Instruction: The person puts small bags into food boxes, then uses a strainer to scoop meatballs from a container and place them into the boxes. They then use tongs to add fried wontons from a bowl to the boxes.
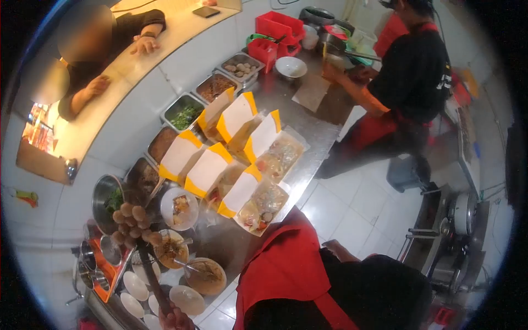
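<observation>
My left hand [175, 319], at the bottom edge, is closed around the long handle of a skimmer [153, 278]. A heap of brown meatballs [132, 223] sits on its head, over the bowls at the left end of the steel table. My right hand [338, 250] shows only in part beside my black shirt and red apron [286, 269]; its fingers are not distinct. Near the skimmer are a bowl of sauce with a spoon [204, 276], another sauce bowl [170, 248] and a white bowl of fried pieces [180, 209]. Open yellow-and-white takeaway boxes [256, 206] hold clear bags of food.
Steel trays of chopped greens [184, 111] and meatballs [241, 67] line the wall. White bowls [135, 286] and an orange rack [113, 269] stand lower left. A co-worker [410, 71] works at the far end. People lean on a ledge [118, 99] behind the wall.
</observation>
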The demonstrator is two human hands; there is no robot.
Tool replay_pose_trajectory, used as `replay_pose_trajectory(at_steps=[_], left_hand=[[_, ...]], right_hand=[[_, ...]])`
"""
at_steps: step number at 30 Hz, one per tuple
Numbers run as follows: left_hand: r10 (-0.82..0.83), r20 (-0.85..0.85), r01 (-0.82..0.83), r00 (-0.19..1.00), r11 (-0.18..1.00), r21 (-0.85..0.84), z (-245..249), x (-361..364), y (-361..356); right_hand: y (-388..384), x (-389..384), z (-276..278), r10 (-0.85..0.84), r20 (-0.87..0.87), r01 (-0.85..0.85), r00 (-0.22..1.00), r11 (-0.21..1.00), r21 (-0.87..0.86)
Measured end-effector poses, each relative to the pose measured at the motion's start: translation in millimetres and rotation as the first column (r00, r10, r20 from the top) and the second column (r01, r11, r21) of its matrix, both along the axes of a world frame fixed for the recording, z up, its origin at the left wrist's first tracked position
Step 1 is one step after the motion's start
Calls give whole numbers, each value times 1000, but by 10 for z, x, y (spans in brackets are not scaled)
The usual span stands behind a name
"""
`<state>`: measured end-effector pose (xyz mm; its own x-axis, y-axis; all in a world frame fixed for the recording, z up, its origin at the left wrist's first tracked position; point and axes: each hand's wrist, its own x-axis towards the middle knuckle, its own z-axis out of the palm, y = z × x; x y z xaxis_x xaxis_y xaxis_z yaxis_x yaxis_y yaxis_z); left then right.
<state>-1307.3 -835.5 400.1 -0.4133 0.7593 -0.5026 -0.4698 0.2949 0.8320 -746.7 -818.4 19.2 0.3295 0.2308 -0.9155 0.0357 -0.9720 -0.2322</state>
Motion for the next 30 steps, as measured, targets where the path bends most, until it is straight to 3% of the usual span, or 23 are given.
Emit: replay_pose_trajectory(at_steps=[1, 2, 3, 4, 5, 6, 7, 8, 10, 12, 14, 16, 17, 19, 21, 22, 24, 25, 27, 28, 29, 30], left_hand=[[-170, -501, 94, 848, 981, -172, 52, 143, 66], [-166, -503, 88, 848, 980, -176, 40, 127, 48], [-47, -335, 17, 941, 996, -92, -7, 111, 48], [61, -142, -64, 988, 998, -21, -72, 94, 76], [54, -140, -58, 989, 998, -22, -135, 81, 127], [45, -37, -43, 998, 998, 42, -198, 76, 171], [49, 46, -53, 998, 994, 100, -241, 15, 172], [-227, 315, 101, 922, 923, 371, -330, -113, 187], [-227, 253, 128, 940, 926, 356, -105, 103, 362], [-239, 314, 121, 919, 928, 351, -112, 112, 439], [-288, 399, 153, 870, 929, 337, -154, 194, 554], [-198, 230, 117, 953, 939, 324, -127, 357, 607], [-119, 299, 33, 947, 960, 278, -157, 357, 598], [-109, 278, 34, 954, 964, 263, -210, 383, 642], [-155, 295, 76, 943, 962, 262, -320, 306, 611], [-153, 293, 73, 944, 961, 265, -300, 394, 655], [-141, 208, 73, 968, 950, 304, -224, 607, 759], [-194, 100, 148, 976, 924, 352, -263, 649, 773], [-213, 145, 157, 966, 934, 322, -32, 1001, 885], [-238, 192, 175, 952, 940, 294, 117, 1203, 947], [-132, 140, 100, 981, 972, 214, 213, 1400, 1023], [-145, 139, 114, 980, 971, 209, 178, 1506, 1056]], right_hand=[[46, 79, -142, -81, -138, 94, 987, 991, 93], [60, 234, -425, -150, -279, 202, 949, 965, 166], [162, 315, -589, 24, -244, 68, 969, 930, 361], [528, 298, -629, -39, -201, 87, 979, 968, 237], [632, 432, -519, 1, -227, 91, 974, 916, 391], [862, 406, -401, -21, -147, 81, 989, 905, 419], [1044, 490, -362, 191, -100, -101, 976, 816, 569], [1189, 487, -347, 24, -187, 91, 982, 809, 581], [1576, 319, 261, 12, -112, 54, 994, 820, 570], [1762, 254, 601, 63, 13, -60, 998, 847, 529], [1817, 294, 698, 66, 16, -64, 998, 839, 540], [1930, 394, 756, 77, 18, -74, 997, 823, 564], [2016, 428, 771, 76, 105, -123, 992, 801, 586], [2292, 453, 868, 74, 191, -177, 979, 778, 603], [2594, 456, 1186, -31, 300, -207, 954, 657, 725], [2790, 507, 1293, -28, 299, -208, 954, 654, 727], [3222, 635, 1472, 51, 561, -519, 826, 456, 723], [3476, 683, 1585, 55, 559, -520, 827, 452, 725], [4082, 793, 1761, 70, 494, -481, 866, 381, 789], [4448, 903, 1766, 118, 473, -486, 873, 282, 827], [4829, 1033, 1781, 161, 455, -480, 876, 184, 858], [5139, 1032, 2050, 106, 553, -563, 826, 155, 812]])
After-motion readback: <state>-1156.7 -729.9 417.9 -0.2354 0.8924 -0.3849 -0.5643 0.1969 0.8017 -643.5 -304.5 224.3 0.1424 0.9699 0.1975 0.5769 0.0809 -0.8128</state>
